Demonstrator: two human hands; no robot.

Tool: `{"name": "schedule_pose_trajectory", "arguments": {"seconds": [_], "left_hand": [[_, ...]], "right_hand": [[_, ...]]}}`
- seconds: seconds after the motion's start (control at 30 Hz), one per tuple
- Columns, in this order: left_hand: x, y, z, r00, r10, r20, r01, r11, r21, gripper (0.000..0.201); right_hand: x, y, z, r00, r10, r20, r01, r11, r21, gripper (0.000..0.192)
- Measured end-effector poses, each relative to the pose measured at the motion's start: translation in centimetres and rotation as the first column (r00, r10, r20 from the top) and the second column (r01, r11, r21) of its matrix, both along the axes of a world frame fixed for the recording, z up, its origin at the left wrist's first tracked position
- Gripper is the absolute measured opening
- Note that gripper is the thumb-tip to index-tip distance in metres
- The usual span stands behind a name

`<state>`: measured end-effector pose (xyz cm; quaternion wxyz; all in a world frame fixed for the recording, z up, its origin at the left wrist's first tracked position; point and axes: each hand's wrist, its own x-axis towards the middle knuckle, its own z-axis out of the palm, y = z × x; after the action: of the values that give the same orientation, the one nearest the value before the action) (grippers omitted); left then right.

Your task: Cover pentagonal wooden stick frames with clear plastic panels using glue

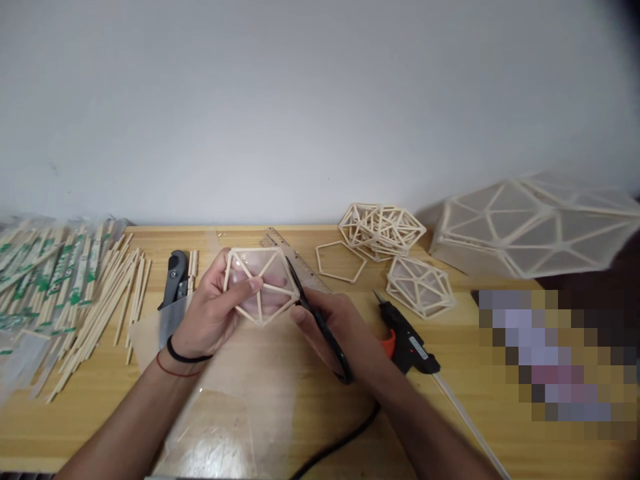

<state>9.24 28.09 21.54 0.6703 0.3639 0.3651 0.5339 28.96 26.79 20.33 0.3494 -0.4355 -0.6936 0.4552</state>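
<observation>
My left hand (213, 313) holds up a small pentagon-shaped frame of thin wooden sticks (261, 283) covered with clear film, thumb across its front. My right hand (333, 327) grips black scissors (320, 320), with the blades reaching up along the frame's right edge. Both hands are above a sheet of translucent film (235, 400) lying on the wooden table (100, 413).
Wrapped and loose chopsticks (75, 287) lie at the left, with grey cutters (175, 280) beside them. A black glue gun (407, 337) and its cord lie right of my hands. Stick polyhedra (383, 230), a flat stick pentagon (341, 261) and a large faceted shade (535, 227) stand at the back right.
</observation>
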Motion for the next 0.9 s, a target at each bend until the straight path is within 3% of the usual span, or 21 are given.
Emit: {"name": "schedule_pose_trajectory", "arguments": {"seconds": [0.2,0.5,0.9], "left_hand": [[0.16,-0.09,0.37,0.999,-0.027,0.020,0.027,0.999,-0.041,0.040],[0.24,-0.17,0.26,0.998,-0.055,-0.001,0.055,0.998,-0.033,0.036],[0.32,-0.18,-0.34,0.997,-0.069,-0.020,0.069,0.997,-0.027,0.034]], "right_hand": [[-0.11,-0.42,0.75,0.998,0.028,-0.052,-0.031,0.998,-0.050,0.052],[0.33,-0.23,0.33,0.990,0.106,-0.097,-0.105,0.994,0.012,0.056],[-0.07,-0.19,0.37,0.996,0.037,-0.085,-0.034,0.999,0.033,0.053]]}}
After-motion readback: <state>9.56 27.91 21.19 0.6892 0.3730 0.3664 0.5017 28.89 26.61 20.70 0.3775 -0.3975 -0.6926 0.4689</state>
